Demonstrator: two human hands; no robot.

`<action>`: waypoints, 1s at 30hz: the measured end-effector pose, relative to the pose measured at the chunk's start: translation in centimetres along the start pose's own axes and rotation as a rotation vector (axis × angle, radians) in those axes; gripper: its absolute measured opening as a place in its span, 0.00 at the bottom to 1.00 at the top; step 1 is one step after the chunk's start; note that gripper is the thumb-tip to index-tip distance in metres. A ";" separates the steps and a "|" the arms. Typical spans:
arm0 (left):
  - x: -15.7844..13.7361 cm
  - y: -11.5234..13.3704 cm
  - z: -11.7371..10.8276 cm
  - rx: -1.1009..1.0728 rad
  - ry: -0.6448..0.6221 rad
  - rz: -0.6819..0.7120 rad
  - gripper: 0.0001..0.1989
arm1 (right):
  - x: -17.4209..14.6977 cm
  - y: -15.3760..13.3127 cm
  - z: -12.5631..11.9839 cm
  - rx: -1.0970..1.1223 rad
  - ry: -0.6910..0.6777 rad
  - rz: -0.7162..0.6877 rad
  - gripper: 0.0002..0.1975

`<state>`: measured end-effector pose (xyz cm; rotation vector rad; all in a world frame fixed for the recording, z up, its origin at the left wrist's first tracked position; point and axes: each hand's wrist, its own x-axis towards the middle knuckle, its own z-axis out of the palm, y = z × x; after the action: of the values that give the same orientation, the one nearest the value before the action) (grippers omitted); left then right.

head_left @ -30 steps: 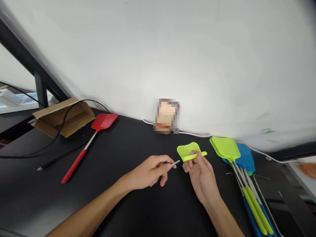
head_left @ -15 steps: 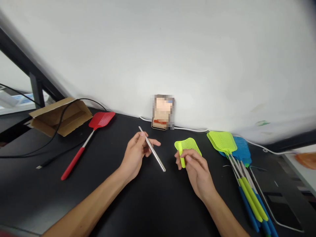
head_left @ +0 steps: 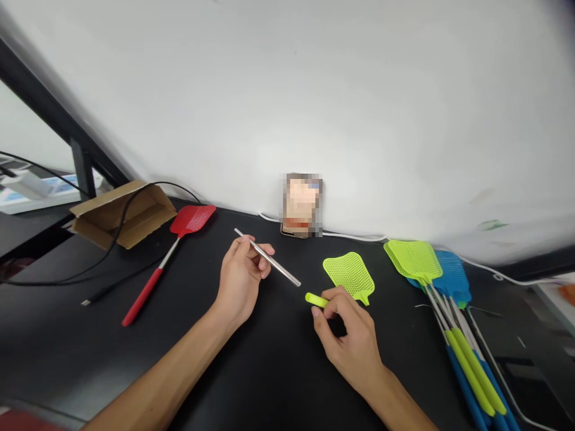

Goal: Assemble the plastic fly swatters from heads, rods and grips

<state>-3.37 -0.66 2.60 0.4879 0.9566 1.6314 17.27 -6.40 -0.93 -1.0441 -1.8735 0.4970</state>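
A left hand (head_left: pixel 238 281) is gripping a slim silver metal rod (head_left: pixel 276 264), a right hand (head_left: pixel 353 335) a seemingly hollow, cylindrical lime-green plastic handle (head_left: pixel 317 300), leaving facing ends free.

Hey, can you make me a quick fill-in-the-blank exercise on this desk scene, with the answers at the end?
1. The left grip holds a silver rod, while the short tube in the right grip is coloured ____.
2. The swatter beside the cardboard box has a head and handle coloured ____.
3. The stacked swatters at the right are yellow-green and ____.

Missing words: yellow-green; red; blue.
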 end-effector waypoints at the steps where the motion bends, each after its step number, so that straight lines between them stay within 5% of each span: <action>1: 0.0 0.0 0.0 -0.003 -0.001 -0.001 0.06 | 0.0 0.1 0.0 -0.004 0.006 0.012 0.11; 9: -0.4 0.0 0.2 -0.016 -0.042 -0.037 0.07 | 0.1 0.7 -0.5 -0.071 0.042 0.095 0.08; 30: -1.0 0.0 0.4 -0.030 -0.063 -0.065 0.11 | -0.1 0.5 -0.5 -0.164 0.057 -0.078 0.12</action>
<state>-2.81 -1.47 3.03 0.4805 0.8918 1.5612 17.97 -6.24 -1.03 -1.0756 -1.9211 0.2685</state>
